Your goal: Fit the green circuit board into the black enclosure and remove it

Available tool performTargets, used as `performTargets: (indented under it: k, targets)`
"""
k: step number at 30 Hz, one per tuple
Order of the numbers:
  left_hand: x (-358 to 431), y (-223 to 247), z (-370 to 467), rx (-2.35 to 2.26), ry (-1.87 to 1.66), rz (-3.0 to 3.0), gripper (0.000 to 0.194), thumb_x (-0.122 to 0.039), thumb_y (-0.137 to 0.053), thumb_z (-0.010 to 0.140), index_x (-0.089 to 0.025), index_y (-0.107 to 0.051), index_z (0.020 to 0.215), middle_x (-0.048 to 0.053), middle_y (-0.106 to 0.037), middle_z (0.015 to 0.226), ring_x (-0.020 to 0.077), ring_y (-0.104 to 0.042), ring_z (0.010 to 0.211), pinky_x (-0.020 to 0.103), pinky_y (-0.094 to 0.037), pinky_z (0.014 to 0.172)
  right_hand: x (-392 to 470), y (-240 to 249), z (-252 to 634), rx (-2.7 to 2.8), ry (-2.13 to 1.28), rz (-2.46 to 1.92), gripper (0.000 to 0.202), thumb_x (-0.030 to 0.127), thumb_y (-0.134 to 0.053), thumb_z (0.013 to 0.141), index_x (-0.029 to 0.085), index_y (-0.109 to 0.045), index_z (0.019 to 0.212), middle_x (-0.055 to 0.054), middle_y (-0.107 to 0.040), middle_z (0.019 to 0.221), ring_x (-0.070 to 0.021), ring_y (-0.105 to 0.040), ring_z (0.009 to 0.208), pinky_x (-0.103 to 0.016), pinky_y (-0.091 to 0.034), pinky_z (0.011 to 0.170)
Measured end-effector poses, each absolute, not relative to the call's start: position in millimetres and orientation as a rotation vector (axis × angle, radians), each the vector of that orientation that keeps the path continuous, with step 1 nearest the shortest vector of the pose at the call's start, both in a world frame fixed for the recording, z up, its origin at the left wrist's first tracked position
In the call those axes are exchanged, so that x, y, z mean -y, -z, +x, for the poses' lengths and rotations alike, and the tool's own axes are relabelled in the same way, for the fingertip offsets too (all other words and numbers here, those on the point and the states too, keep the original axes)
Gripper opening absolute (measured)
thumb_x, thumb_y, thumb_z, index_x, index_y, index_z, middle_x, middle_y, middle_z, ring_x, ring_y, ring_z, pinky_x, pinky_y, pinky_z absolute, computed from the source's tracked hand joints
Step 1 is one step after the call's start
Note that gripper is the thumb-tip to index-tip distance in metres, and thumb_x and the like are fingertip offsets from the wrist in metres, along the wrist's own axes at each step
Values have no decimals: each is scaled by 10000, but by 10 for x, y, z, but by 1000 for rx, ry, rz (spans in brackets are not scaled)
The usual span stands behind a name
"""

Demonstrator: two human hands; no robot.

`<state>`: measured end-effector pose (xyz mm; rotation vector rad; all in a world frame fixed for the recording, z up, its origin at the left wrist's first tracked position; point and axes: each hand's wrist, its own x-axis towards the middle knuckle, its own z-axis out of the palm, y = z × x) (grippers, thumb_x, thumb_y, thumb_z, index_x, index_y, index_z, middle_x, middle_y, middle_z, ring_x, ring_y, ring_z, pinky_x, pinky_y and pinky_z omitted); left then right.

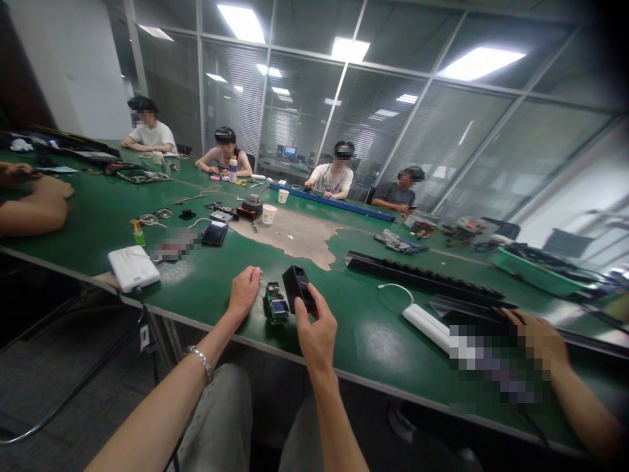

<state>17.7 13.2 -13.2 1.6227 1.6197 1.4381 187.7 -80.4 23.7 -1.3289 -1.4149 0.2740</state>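
Note:
My right hand [317, 324] grips a black plastic casing [295, 283], thumb on its near side and fingers on its right, tilted over the green table. Just left of the casing a small green circuit-board module [276, 307] with a little display rests near the table's front edge. Beyond it to the left, my left hand [246, 292] lies at the tabletop with its fingers curled closed. Whatever is inside those fingers, if anything, is hidden. A silver bracelet [200, 360] circles my left wrist.
To the left lie a white power bank [133, 267] and a black phone [215, 233]. A paper cup [268, 214] stands on a bare patch [299, 239]. On the right are a white power strip [427, 328], black rails [417, 278] and a neighbour's hand [540, 344]. Several people sit opposite.

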Motion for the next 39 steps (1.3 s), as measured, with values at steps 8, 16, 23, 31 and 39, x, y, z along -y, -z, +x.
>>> performTargets:
  k: [8,16,23,31,39]
  targets:
    - [-99,93,156,-1608,-1444,1644,393,-441,-331,925,-208,-637,840,42,-700,827,158,-654,768,274,-480,734,804,-336,1563,1577,-199,-1340,415,326,-575,843,119,-608,1202,-145,-639,1194,-259,-600,1102,-401,-448,981]
    - [-88,68,163,-1620,-1439,1622,375,-419,-341,921,-209,-639,836,45,-704,836,162,-654,775,278,-483,741,836,-240,1465,1651,-73,-1336,403,277,-551,846,119,-589,1215,-158,-623,1205,-268,-581,1118,-432,-439,990]
    - [-67,34,183,-1650,-1433,1613,352,-396,-358,914,-208,-644,835,51,-707,830,170,-654,787,275,-485,737,892,-79,1480,1662,-92,-1335,448,267,-543,854,113,-537,1274,-159,-593,1251,-269,-552,1162,-439,-423,1011]
    - [-90,71,183,-1641,-1442,1636,381,-427,-343,923,-203,-642,846,54,-706,847,172,-657,789,283,-484,745,944,13,1518,1668,-90,-1358,523,304,-568,844,102,-492,1320,-175,-549,1309,-287,-505,1222,-462,-407,1030]
    - [-107,94,183,-1631,-1447,1648,395,-449,-334,922,-212,-639,842,52,-707,855,173,-655,790,279,-483,735,906,20,1533,1699,-111,-1357,512,306,-578,839,108,-517,1307,-178,-569,1286,-293,-531,1197,-462,-424,1013]
